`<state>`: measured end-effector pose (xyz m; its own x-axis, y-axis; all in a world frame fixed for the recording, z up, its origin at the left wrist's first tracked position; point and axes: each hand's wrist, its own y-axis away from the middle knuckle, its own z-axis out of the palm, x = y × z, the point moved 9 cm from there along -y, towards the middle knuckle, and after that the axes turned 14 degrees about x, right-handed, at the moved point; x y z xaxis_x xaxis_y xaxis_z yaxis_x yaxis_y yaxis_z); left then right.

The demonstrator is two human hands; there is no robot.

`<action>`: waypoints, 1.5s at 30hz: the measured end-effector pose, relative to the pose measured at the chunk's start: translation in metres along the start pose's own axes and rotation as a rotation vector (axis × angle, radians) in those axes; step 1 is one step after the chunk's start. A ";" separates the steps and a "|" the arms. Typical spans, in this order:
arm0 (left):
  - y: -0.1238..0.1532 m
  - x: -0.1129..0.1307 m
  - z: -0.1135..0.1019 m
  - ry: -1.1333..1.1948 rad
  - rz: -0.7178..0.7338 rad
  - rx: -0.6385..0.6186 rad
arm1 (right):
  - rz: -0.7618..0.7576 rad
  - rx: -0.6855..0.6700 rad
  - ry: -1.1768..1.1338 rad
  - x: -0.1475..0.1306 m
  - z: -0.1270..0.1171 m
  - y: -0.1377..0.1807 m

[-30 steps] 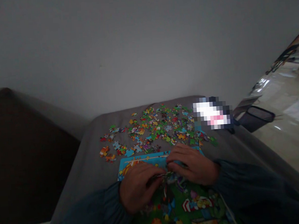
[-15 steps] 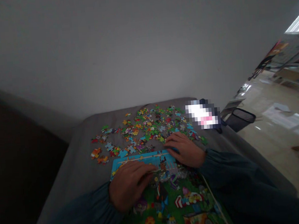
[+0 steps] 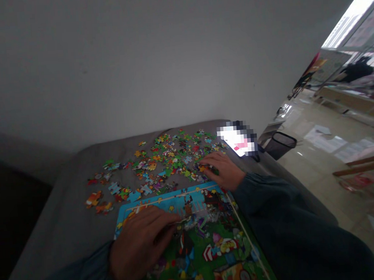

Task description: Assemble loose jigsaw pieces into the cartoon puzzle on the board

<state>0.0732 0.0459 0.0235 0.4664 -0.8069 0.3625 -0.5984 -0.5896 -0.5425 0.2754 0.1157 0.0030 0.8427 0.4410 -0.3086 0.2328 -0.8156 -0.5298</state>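
Note:
A colourful cartoon jigsaw board [image 3: 225, 235] with a blue upper border lies before me. My left hand [image 3: 144, 241] rests over its upper left part, thumb and fingers pinched on a small puzzle piece [image 3: 181, 220] whose thin edge shows at the fingertips. Beyond the board's top right corner, my right hand [image 3: 223, 171] reaches into the loose puzzle pieces [image 3: 150, 164]. Its thumb and fingers are apart, curved around pieces on the cloth; whether it touches one is unclear. The left palm hides part of the picture.
Grey cloth [image 3: 71, 186] covers the table, which meets a plain wall [image 3: 156, 74] at the back. A lit phone [image 3: 238, 141], partly pixelated, lies at the far right. Past the table's right edge stand a dark mesh bin [image 3: 278, 145] and wooden furniture legs [image 3: 358, 165].
The view has turned right, shifting the scene leftward. My right hand has moved off the board's top edge to the pieces beyond its right corner. My left hand keeps its pinch over the board.

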 end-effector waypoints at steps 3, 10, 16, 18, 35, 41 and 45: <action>-0.001 0.001 0.000 -0.005 0.000 0.002 | -0.075 -0.097 0.012 -0.013 0.013 -0.001; 0.002 -0.001 0.002 -0.017 0.005 0.014 | -0.250 -0.225 0.121 -0.043 0.048 -0.029; 0.003 0.002 -0.001 -0.013 0.035 0.038 | -0.143 -0.182 0.247 -0.006 0.036 -0.026; 0.004 0.002 -0.002 -0.018 0.037 0.047 | -0.109 -0.191 0.252 0.002 0.034 -0.021; -0.004 0.013 -0.008 -0.074 0.105 0.110 | -0.116 -0.176 0.254 -0.002 0.035 -0.010; -0.006 0.015 -0.009 -0.068 0.105 0.104 | -0.135 -0.157 0.253 -0.014 0.028 -0.011; -0.006 0.013 -0.008 -0.054 0.102 0.091 | -0.155 -0.135 0.216 -0.030 0.027 -0.008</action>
<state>0.0774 0.0383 0.0375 0.4422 -0.8577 0.2624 -0.5840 -0.4974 -0.6416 0.2349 0.1194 -0.0046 0.8726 0.4860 -0.0493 0.4171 -0.7937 -0.4427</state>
